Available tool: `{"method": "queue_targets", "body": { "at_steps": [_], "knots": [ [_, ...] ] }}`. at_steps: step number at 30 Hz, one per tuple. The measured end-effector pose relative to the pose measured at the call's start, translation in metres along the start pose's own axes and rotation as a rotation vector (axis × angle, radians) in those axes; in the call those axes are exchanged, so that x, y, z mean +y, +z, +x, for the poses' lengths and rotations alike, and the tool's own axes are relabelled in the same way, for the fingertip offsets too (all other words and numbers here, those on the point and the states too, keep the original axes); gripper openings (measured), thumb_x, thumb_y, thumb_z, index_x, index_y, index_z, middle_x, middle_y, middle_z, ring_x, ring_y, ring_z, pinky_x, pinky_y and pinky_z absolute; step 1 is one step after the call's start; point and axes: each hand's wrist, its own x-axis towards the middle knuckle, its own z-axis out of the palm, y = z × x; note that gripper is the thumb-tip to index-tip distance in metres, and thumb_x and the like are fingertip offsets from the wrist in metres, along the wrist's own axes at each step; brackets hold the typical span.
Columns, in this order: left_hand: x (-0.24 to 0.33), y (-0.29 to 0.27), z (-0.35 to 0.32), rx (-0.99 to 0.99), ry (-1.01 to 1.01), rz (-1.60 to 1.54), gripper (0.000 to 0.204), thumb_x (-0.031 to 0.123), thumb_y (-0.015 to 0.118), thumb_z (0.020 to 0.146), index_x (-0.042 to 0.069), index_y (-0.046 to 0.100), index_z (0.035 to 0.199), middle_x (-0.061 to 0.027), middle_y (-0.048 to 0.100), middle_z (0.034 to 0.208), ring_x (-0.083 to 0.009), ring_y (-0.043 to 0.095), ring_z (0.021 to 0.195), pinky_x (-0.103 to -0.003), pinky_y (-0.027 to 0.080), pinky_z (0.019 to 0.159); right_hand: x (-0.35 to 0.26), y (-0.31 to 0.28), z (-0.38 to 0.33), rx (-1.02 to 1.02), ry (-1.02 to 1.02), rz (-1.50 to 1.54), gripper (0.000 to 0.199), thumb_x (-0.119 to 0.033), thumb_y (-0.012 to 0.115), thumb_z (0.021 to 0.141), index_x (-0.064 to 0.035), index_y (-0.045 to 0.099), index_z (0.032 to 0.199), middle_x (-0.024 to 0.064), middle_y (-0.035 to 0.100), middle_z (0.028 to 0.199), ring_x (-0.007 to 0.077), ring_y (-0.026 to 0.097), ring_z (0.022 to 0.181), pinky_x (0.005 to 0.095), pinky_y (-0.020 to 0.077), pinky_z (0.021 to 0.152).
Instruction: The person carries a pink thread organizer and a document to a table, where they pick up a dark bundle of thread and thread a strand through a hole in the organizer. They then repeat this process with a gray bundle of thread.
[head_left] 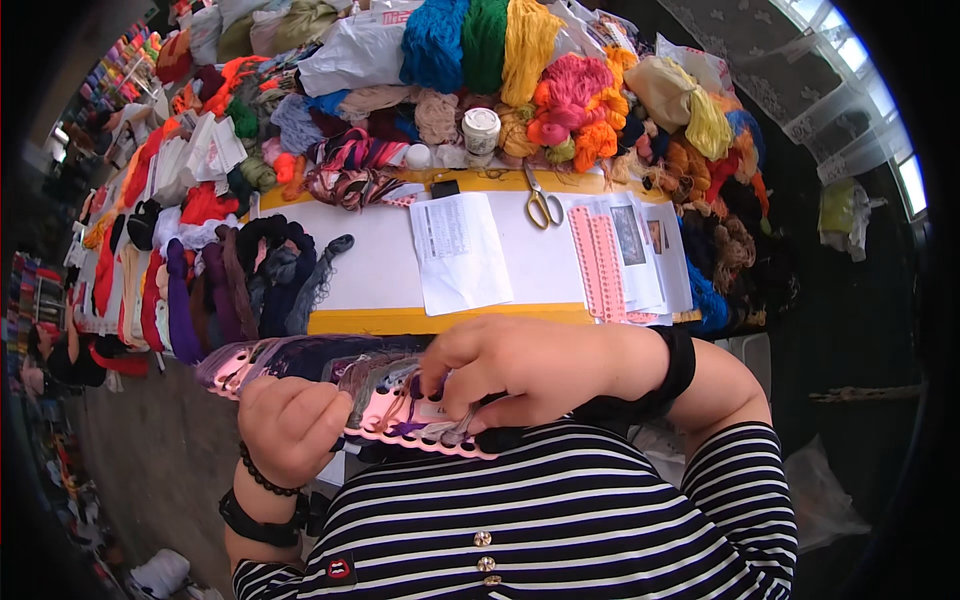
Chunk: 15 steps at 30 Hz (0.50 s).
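Note:
A long pink thread card point(385, 412) with holes along its edges lies in front of my body, at the near side of the table. Skeins of purple, grey, mauve and brown thread point(368, 375) are looped through it, with dark purple ones toward its far left. My left hand point(292, 425) is closed at the card's near left edge, thumb and fingers pressed together. From the right, my right hand point(515, 365) reaches over the card with bent fingers, their tips among the threads. Palm and curled fingers hide part of that end of the card.
On the white tabletop point(370, 270) lie a printed sheet point(460, 250), scissors point(543, 205) with gold handles, and pink perforated strips point(600, 265) beside papers. A lidded white cup point(481, 132) stands among piled yarn skeins point(570, 100) at the back. Dark skeins point(270, 265) hang at the left.

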Motion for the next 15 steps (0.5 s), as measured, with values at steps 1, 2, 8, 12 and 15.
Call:
{"method": "queue_targets", "body": {
  "at_steps": [1, 2, 8, 12, 15],
  "knots": [
    [0.0, -0.001, -0.003, -0.016, -0.024, -0.036, 0.036, 0.012, 0.067, 0.056, 0.007, 0.069, 0.091, -0.0021, 0.065, 0.093, -0.0217, 0.06, 0.08, -0.037, 0.042, 0.069, -0.003, -0.003, -0.001, -0.005, -0.003, 0.001, 0.032, -0.023, 0.077, 0.078, -0.0075, 0.064, 0.102, 0.0099, 0.063, 0.093, 0.0329, 0.06, 0.094, 0.0425, 0.0469, 0.083],
    [-0.001, -0.001, -0.005, -0.032, -0.047, -0.071, 0.039, 0.011, 0.068, 0.054, 0.005, 0.068, 0.092, -0.0042, 0.065, 0.093, -0.0246, 0.06, 0.08, -0.039, 0.042, 0.07, -0.011, -0.01, -0.003, -0.097, 0.146, 0.028, 0.032, -0.026, 0.077, 0.08, -0.0067, 0.064, 0.102, 0.0093, 0.064, 0.091, 0.0327, 0.061, 0.094, 0.0439, 0.0446, 0.089],
    [-0.001, -0.001, -0.005, -0.055, -0.073, -0.029, 0.035, 0.008, 0.065, 0.055, 0.007, 0.068, 0.09, -0.0024, 0.064, 0.091, -0.0224, 0.059, 0.079, -0.038, 0.043, 0.067, -0.025, -0.017, -0.015, -0.416, 0.484, -0.379, 0.038, -0.026, 0.079, 0.075, -0.0053, 0.064, 0.103, 0.0112, 0.066, 0.078, 0.0331, 0.065, 0.083, 0.0459, 0.045, 0.092],
    [-0.008, 0.002, -0.007, -0.089, -0.174, -0.019, 0.038, 0.006, 0.068, 0.054, 0.007, 0.066, 0.092, -0.0034, 0.063, 0.092, -0.0255, 0.058, 0.079, -0.04, 0.043, 0.068, -0.013, -0.023, -0.018, 0.061, 0.129, -0.262, 0.022, -0.019, 0.075, 0.077, -0.0061, 0.064, 0.092, 0.0131, 0.066, 0.073, 0.0358, 0.064, 0.075, 0.0433, 0.0497, 0.07],
    [-0.014, 0.015, 0.001, -0.091, -0.261, 0.03, 0.033, 0.006, 0.069, 0.059, 0.007, 0.066, 0.092, -0.003, 0.063, 0.092, -0.0253, 0.059, 0.08, -0.04, 0.044, 0.069, -0.03, -0.034, -0.008, 0.009, 0.661, -0.134, 0.019, -0.011, 0.073, 0.084, -0.0042, 0.062, 0.098, 0.0136, 0.064, 0.073, 0.0303, 0.063, 0.067, 0.0378, 0.0485, 0.063]
  ]
}}
